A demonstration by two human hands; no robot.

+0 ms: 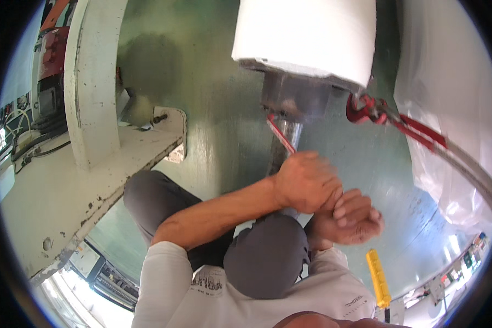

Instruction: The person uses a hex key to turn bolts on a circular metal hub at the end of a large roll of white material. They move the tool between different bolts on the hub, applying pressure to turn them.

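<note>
Left hand [309,183]: fingers closed around slender red tool [281,135], tip at dark hub [295,98]. Right hand [355,218]: fingers curled, hold unclear. White roll [306,33] already on hub; tool work apparently unfinished, tightness undeterminable.

Bends left elbow [172,235], extending bare left forearm [224,210] diagonally forward and to the right. Curls left grip [309,183] into a fist, slightly blurred. Sets right grip [354,220] just beside it, rightward and nearer the torso, fingers bent inward, also blurred. Shows little of right forearm [319,243].
</note>
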